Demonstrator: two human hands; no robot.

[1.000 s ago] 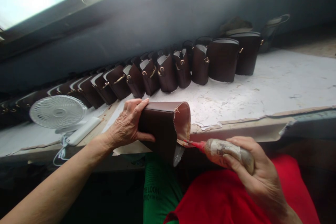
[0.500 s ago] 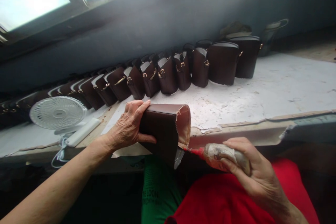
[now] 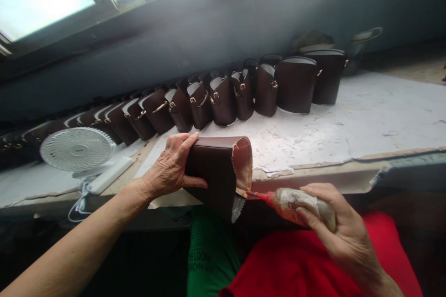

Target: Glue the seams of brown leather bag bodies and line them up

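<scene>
My left hand (image 3: 174, 164) grips a dark brown leather-like bag piece (image 3: 211, 171) by its far end, thumb on the near side and fingers over the top. The piece lies on its side at the table's front edge, its rough-edged opening facing right and showing a pinkish-tan inside. A grey flap with a toothed edge hangs at its lower corner. In my right hand (image 3: 337, 222) is a glue bottle (image 3: 299, 204) with a red nozzle, tilted so the tip points left. That tip is at the lower rim of the opening; whether it touches cannot be made out.
Rows of brown bag pieces with gold buckles (image 3: 223, 102) stand along the back of the table. A white fan (image 3: 77, 149) with its cord is at the left. Torn white paper (image 3: 365, 125) covers the tabletop. A clear jug (image 3: 360, 48) stands at the back right.
My right hand and the glue bottle have shifted slightly to the right, the nozzle tip moving with them along the rim. My left hand and the bag piece have hardly moved.
</scene>
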